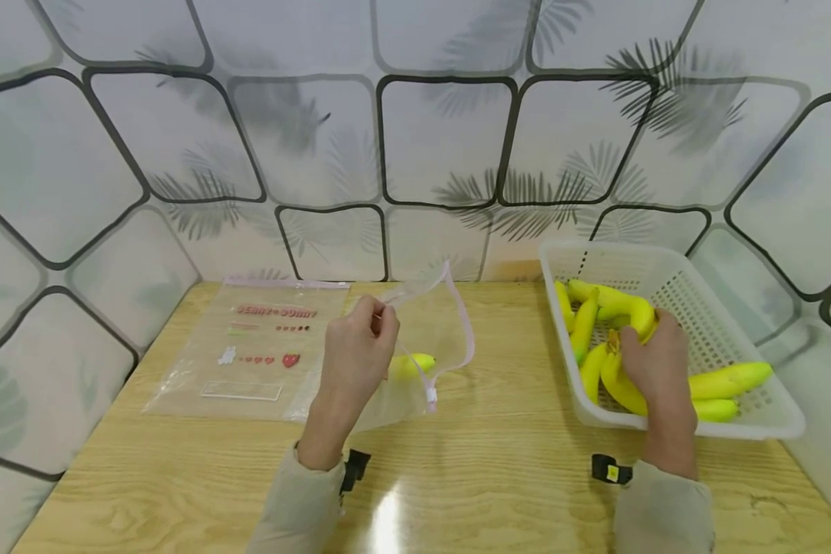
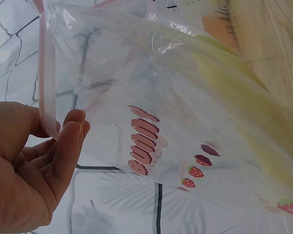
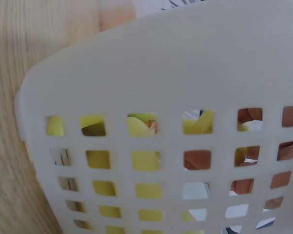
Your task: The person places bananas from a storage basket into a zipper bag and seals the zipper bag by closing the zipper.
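My left hand (image 1: 356, 346) pinches the pink zip edge of a clear zip bag (image 1: 438, 315), whose mouth gapes to the right. In the left wrist view, thumb and fingertips (image 2: 74, 127) meet on that pink strip. Inside the bag lies a yellow banana (image 1: 414, 365), blurred through the film. My right hand (image 1: 661, 362) reaches into a white plastic basket (image 1: 723, 312) and grips a curved banana (image 1: 641, 314) between thumb and fingers. From the right wrist, the basket wall (image 3: 151, 73) hides most of the hand; bits of skin and yellow show through its holes.
Several other bananas (image 1: 730, 379) lie in the basket around the right hand. Another clear zip bag (image 1: 256, 338) with red print lies flat on the wooden table (image 1: 498, 462), left of the held bag. A patterned cloth wall (image 1: 450, 138) stands behind the table.
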`<state>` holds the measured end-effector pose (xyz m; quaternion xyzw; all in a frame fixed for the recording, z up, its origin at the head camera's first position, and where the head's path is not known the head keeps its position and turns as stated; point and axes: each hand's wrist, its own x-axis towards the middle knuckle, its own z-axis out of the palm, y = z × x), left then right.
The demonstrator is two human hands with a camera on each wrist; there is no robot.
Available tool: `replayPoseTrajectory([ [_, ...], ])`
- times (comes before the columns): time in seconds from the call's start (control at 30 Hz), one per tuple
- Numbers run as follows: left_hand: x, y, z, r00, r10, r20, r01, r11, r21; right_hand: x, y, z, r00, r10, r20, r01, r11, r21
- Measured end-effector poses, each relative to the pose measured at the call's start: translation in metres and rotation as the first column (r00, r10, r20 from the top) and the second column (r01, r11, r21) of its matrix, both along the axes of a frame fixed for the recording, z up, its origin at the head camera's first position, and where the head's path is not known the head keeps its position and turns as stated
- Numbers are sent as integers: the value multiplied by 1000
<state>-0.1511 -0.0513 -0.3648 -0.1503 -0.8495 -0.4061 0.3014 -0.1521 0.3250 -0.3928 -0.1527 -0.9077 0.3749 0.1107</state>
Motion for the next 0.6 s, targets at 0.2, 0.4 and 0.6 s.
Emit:
replayPoseTrajectory([
  [0.2, -1, 0, 0, 1000, -11, 3, 11, 1000, -2, 1, -8, 9, 985, -132, -112, 116, 983, -141],
  [0.4, -3, 0, 0, 1000, -6, -3, 6, 1000, -6, 2, -18, 20, 963, -198, -182, 112, 911, -396],
  [0.6, -1, 0, 0, 1000, -4, 0, 4, 1000, -12, 6, -30, 30, 934, -118, -338, -153, 722, -674],
])
